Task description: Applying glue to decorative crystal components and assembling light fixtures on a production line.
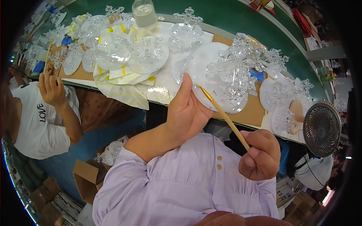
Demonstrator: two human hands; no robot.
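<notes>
My left hand [187, 111] grips the near-left edge of a clear plastic ornament [215, 73], which has a round whitish base and moulded figures standing up from it. The thumb lies over the rim, and the other fingers are partly hidden beneath. In my right hand [261, 154] is a thin paintbrush [226, 118] with a light wooden handle, pinched between thumb and fingers. Its bristle tip points up and left and meets or nearly meets the base close to my left thumb; contact is hard to tell.
Several similar clear ornaments [147, 56] crowd the bench on yellow-stained cloth [122, 94] and cardboard [252, 109]. A jar of cloudy liquid [144, 14] stands behind them. A black fan [321, 129] is at the right. Another person's hand [51, 88] is at the left, above an open carton [86, 179].
</notes>
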